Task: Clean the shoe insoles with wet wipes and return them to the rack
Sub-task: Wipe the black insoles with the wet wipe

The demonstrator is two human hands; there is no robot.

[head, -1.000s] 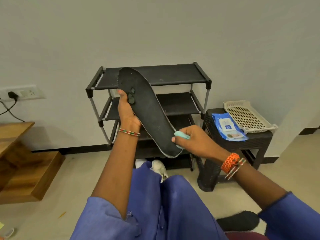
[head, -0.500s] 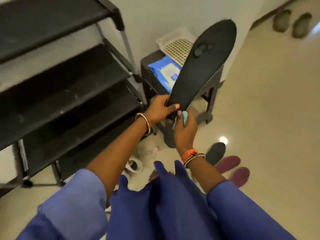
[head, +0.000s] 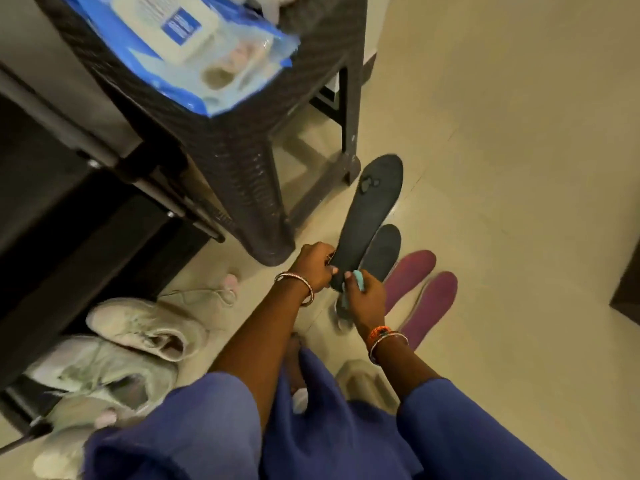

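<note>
While the left hand point(head: 313, 263) pinches the heel of the black insole point(head: 369, 216) at frame centre, the right hand point(head: 367, 299) just beside it grips a teal wipe point(head: 360, 280); the insole's toe points toward the upper right.

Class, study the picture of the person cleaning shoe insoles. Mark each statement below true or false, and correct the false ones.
1. The left hand grips the heel end of a black insole. True.
2. The right hand holds nothing. False: it holds a pale blue wipe against the insole's heel.
3. Two maroon insoles lie on the floor. True.
4. The blue pack of wipes lies on the floor. False: it lies on top of the dark woven stool.
5. A second black insole lies on the floor beside the held one. True.
</note>
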